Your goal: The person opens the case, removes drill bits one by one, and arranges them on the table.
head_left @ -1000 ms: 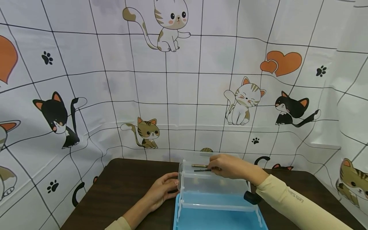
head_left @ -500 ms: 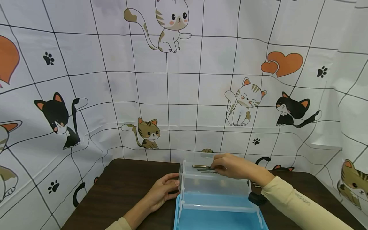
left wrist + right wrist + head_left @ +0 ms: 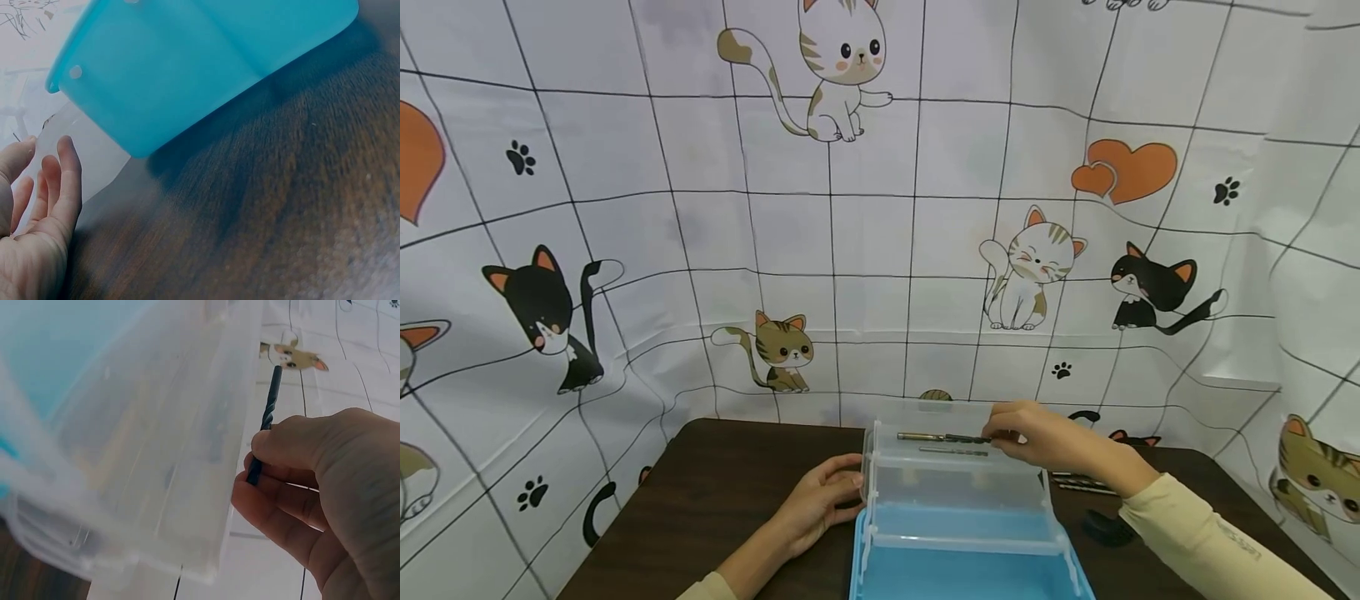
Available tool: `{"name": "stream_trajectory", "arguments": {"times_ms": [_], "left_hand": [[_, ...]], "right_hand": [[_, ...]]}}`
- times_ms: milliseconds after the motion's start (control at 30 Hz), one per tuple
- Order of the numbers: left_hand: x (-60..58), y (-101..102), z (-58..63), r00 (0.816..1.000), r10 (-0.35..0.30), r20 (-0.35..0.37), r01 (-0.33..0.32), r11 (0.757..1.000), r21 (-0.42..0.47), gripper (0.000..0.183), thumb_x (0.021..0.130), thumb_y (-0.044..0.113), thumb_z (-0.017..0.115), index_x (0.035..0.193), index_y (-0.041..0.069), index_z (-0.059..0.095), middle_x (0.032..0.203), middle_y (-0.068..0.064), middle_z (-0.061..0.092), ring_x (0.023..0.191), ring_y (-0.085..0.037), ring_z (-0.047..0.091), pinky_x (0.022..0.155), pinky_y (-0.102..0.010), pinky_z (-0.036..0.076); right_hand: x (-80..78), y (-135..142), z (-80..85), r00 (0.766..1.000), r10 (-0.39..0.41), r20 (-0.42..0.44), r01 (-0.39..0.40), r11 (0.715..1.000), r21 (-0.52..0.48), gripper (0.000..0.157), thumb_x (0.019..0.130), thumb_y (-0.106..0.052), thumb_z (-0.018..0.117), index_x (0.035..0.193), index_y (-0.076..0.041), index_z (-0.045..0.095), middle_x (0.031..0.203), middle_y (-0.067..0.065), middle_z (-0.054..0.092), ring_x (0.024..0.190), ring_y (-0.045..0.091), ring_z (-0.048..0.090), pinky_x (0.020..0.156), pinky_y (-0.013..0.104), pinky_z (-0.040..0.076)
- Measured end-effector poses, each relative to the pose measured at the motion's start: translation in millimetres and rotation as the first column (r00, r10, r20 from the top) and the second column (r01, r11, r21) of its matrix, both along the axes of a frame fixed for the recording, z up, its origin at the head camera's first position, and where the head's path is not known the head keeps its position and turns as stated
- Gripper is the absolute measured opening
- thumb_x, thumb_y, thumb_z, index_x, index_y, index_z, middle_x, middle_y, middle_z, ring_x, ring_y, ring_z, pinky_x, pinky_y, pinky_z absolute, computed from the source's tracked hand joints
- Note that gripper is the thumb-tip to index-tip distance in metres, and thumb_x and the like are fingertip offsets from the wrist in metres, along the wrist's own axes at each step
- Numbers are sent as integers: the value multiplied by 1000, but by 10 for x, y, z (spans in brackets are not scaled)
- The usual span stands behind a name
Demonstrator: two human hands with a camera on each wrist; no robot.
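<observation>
My right hand [image 3: 1045,437] pinches a dark twist drill bit [image 3: 270,406] between thumb and fingers, above the raised translucent tray [image 3: 887,454]. In the head view, a gold-coloured bit [image 3: 917,437] and a thin grey bit [image 3: 936,451] lie in that tray's upper compartment. The dark bit points left, its tip close to the gold one. At the tray's left side, my left hand [image 3: 820,500] rests its fingertips against the clear wall, thumb above. The left wrist view shows its fingers [image 3: 65,181] only slightly bent beside the clear plastic.
The tray is hinged over a blue box [image 3: 970,575] on the dark wooden table [image 3: 745,467]. Several more bits [image 3: 1082,483] lie on the table right of the tray, partly behind the right forearm. A cat-print sheet [image 3: 872,233] hangs behind the table.
My right hand has drawn to the right along the tray with the dark bit, uncovering more of the grey bit. My left hand has stayed at the tray's side.
</observation>
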State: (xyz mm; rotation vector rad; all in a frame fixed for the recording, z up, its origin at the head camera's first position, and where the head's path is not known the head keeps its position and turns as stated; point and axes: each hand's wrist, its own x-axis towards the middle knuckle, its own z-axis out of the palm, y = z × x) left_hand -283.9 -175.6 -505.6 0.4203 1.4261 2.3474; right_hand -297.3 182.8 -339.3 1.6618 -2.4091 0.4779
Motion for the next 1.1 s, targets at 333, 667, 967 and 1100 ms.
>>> {"name": "stream_trajectory", "arguments": {"times_ms": [333,667,967,1100], "left_hand": [[28,16,-50,1000,-3,14,3,1000,1,50,92,10,58,136,3,36,118,-19,51,107,-34,54,89,-50,42],[-11,-11,9,1000,8,-3,-8,1000,-8,50,93,10,57,137,4,36,118,-20,50,108,-35,53,89,-51,41],[-10,-12,36,1000,-6,-13,6,1000,6,49,94,8,55,138,3,33,118,-19,51,109,-35,52,89,-51,41],[4,-3,30,1000,-9,-8,10,1000,14,49,94,7,55,138,2,33,118,-19,51,110,-35,52,89,-51,41]], "right_hand": [[58,521,-48,995,-104,-8,103,989,-105,34,83,3,66,106,-21,63,96,-10,56,73,2,51,57,19,45],[79,1007,-166,967,-255,-9,249,952,-178,31,81,3,69,104,-17,65,92,-8,58,77,5,55,61,21,48],[21,1437,-544,940,-340,-34,326,921,-214,35,75,6,73,100,-18,65,90,-7,61,75,5,57,61,19,47],[5,1577,-760,912,-411,5,404,893,-196,33,76,3,73,99,-20,65,91,-10,60,76,4,57,61,22,49]]}}
